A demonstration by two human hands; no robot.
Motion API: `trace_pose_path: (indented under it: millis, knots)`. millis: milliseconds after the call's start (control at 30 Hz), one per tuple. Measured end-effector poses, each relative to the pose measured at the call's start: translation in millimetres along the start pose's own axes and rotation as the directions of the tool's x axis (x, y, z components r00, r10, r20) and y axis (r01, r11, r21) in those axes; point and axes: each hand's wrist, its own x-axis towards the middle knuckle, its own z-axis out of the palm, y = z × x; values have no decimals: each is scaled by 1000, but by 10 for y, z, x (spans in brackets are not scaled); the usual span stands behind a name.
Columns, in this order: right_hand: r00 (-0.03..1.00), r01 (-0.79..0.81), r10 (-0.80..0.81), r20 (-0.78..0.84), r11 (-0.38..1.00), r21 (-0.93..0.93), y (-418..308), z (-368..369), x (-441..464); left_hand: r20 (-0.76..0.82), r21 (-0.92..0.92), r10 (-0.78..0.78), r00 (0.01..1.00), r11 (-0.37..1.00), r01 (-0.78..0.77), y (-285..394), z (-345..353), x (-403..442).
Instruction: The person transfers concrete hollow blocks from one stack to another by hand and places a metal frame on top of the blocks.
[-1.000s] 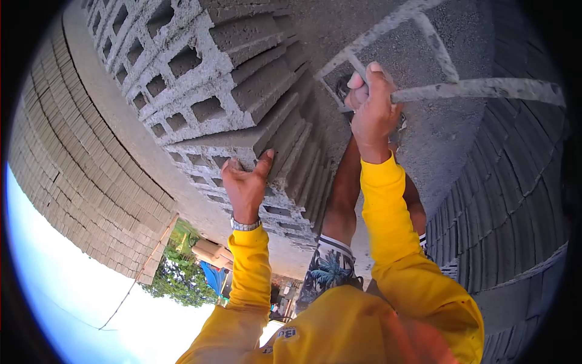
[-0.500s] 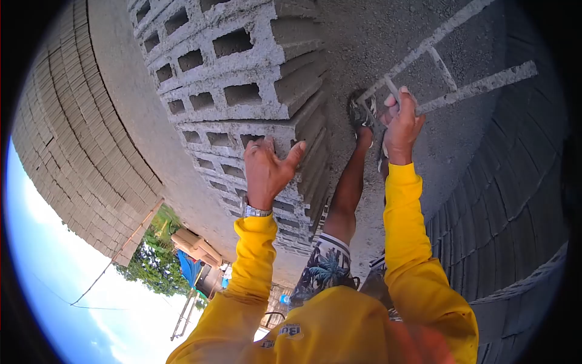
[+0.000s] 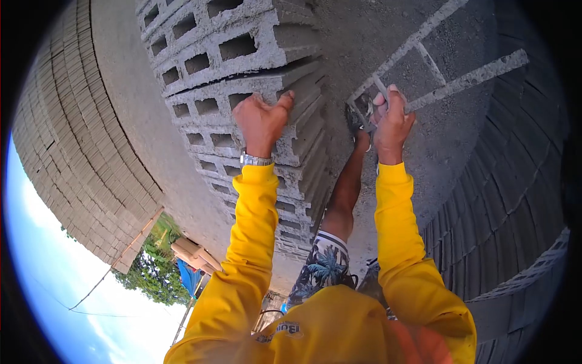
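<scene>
My left hand (image 3: pixel 262 123), with a watch at the wrist, is on the end of a grey hollow concrete block (image 3: pixel 211 106) in a tall stack. Its fingers curl over the block near a hole, and the thumb lies at the corner. The fingertips are partly hidden. A dark gap runs between this block and the adjoining one. My right hand (image 3: pixel 392 124) is closed around a crossbar of a ladder-like metal frame (image 3: pixel 427 57). The frame has two long rails crusted with grey material and hangs at a slant over the ground, near my foot.
A long stack of blocks (image 3: pixel 66 133) stands on the left, beyond a strip of bare ground (image 3: pixel 136 91). Another block stack (image 3: pixel 503 212) rises close on my right. My leg (image 3: pixel 342 194) is between the near stacks. A blue tarp (image 3: pixel 189 279) and trees show at the lower left.
My left fingers have gone from spread to curled on the block. The gap beside that block looks wider and darker. The metal frame has shifted slightly left in view with my right hand.
</scene>
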Motion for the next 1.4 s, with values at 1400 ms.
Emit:
trace_pose_path:
  millis: [1400]
  knots:
    - [995,96,-98,-11,986,-135,-389,218,469,108,40,175,979,983,-180,24,-253,-76]
